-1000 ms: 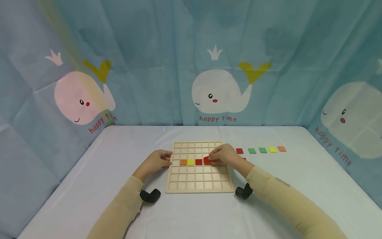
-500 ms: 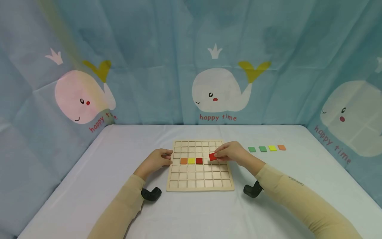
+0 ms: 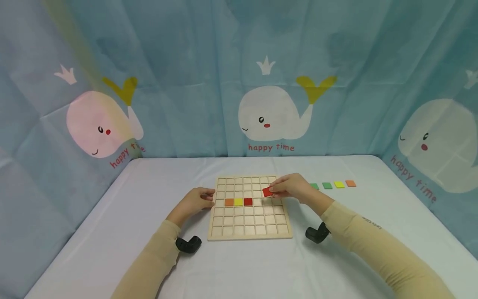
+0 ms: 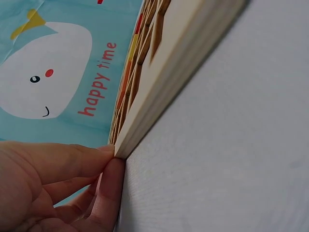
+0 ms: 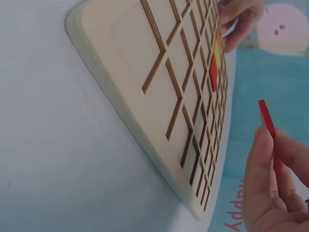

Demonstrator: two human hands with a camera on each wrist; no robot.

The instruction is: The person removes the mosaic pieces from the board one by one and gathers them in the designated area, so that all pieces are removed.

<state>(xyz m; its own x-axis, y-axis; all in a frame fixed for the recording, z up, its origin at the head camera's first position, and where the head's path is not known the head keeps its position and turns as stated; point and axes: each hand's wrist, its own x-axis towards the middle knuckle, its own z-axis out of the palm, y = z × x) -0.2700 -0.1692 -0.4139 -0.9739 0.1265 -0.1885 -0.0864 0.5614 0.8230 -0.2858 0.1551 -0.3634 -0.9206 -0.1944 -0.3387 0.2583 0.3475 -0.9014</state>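
Observation:
A square wooden grid board point(image 3: 250, 238) lies flat on the table. In one row sit an orange tile point(image 3: 229, 202), a yellow tile point(image 3: 238, 202) and a dark red tile point(image 3: 248, 202), side by side. My left hand point(image 3: 195, 202) pinches the board's left edge; the left wrist view shows the thumb point(image 4: 72, 159) on the edge with a fingertip against it. Between thumb and fingertips, my right hand point(image 3: 295, 189) holds a bright red square tile point(image 3: 267, 192). That tile is raised above the board's right part, tilted, as the right wrist view also shows.
Right of the board, a row of tiles lies on the white table point(image 3: 254, 270): green tiles point(image 3: 327, 185), a yellow one point(image 3: 339, 185) and an orange one point(image 3: 350, 183). The right hand hides part of this area. A blue whale-print curtain point(image 3: 186, 116) stands behind.
My right hand has lifted the bright red tile from beside the dark red one, moving it right and slightly away from me. The left hand has stayed at the board's edge.

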